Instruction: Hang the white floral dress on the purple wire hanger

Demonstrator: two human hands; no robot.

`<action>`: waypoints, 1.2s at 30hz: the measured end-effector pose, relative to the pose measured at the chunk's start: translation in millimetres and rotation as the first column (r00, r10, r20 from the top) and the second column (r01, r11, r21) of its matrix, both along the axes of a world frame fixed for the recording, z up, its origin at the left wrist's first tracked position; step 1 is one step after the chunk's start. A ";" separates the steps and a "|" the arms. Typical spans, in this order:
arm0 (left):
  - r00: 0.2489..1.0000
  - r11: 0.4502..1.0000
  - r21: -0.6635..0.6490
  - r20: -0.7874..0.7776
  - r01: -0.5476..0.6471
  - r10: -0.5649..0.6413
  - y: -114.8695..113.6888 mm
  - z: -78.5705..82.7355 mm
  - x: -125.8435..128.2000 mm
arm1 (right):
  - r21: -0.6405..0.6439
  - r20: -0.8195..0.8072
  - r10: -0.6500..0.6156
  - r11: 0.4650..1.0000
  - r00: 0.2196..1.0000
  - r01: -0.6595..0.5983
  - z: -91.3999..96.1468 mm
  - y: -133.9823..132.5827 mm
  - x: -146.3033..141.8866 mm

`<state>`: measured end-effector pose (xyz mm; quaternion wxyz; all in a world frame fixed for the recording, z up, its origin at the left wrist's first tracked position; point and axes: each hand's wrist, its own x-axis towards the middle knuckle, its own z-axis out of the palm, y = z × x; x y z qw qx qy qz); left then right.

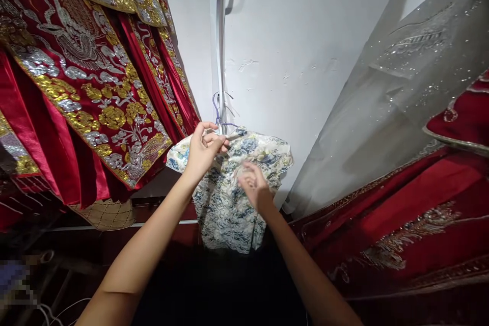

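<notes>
A short-sleeved floral dress [229, 209], white with blue, green and yellow print, hangs in front of me. Its purple wire hanger [216, 104] is at a pale upright rail [219, 35]. My left hand [206, 145] is at the neckline, thumb and fingers closed on the collar area beside the hanger; the exact spot gripped is hidden behind the fingers. Lower and to the right, my right hand [254, 183] is in front of the chest of the dress, fingers curled and smeared by motion. Whether it touches the cloth cannot be made out.
Red garments with gold and silver embroidery [114, 117] hang close on the left. At right are a sheer white sparkling fabric [367, 107] and a red embroidered garment [405, 214]. A white wall [286, 25] stands behind. Cables [49, 310] lie at lower left.
</notes>
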<state>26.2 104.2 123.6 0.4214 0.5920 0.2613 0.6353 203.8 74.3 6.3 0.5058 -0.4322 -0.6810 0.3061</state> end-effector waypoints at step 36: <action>0.533 0.835 0.512 -0.658 -0.202 0.532 34.3 1.1 -30.1 | -0.039 -0.027 0.095 0.995 0.995 -0.096 78.1 89.4 -37.2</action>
